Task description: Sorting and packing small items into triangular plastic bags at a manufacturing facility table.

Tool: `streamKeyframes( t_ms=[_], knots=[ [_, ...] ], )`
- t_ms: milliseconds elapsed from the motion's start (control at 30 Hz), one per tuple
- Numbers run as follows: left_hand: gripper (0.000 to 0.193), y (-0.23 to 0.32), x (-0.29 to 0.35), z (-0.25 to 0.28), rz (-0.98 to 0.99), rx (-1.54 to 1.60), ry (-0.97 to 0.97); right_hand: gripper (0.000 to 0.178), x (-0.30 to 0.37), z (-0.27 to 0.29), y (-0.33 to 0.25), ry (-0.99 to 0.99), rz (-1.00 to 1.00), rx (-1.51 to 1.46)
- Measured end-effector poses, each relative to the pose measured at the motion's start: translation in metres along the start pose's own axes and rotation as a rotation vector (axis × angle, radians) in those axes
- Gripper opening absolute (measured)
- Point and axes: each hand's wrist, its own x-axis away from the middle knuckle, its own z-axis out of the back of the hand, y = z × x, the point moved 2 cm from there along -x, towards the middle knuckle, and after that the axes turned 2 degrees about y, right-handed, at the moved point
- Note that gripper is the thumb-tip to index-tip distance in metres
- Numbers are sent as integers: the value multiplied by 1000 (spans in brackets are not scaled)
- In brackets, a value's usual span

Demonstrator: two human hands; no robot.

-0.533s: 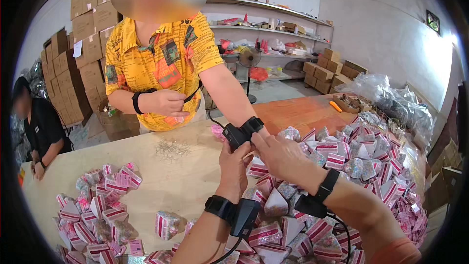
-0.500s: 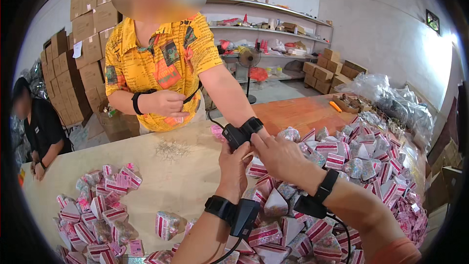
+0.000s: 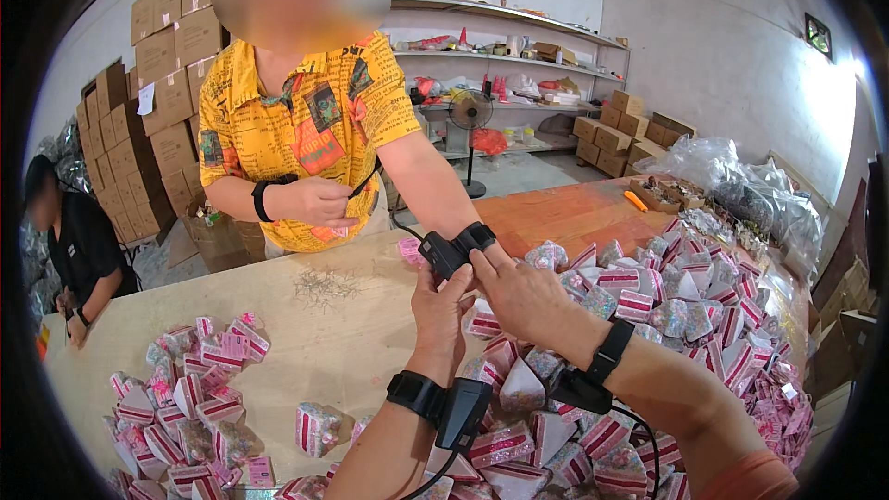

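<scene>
A person's left hand [image 3: 439, 319] grips a black wrist device [image 3: 445, 257] on a co-worker's forearm [image 3: 431, 183] at center frame; the right hand [image 3: 526, 298] rests fingertips beside its strap [image 3: 476, 236], though whether they pinch anything cannot be told. Pink-and-white wedge-shaped packages [image 3: 635, 306] crowd the table [image 3: 278, 370], lower right, with a smaller heap lower left.

Head-height fisheye, down onto hands [image 3: 530, 302]
</scene>
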Motion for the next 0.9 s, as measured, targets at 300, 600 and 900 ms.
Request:
streamKeyframes(
  t_ms=[300, 600, 900],
  knots=[
    [34, 1, -1, -3, 4, -13, 23, 47, -3, 6, 0, -66, -39, -34],
    [32, 1, -10, -3, 13, -28, 41, 35, -10, 9, 3, -70, -77, -61],
    [33, 7, -13, 4, 64, -46, -10, 34, -28, 3, 5, -101, -148, -121]
  ],
)
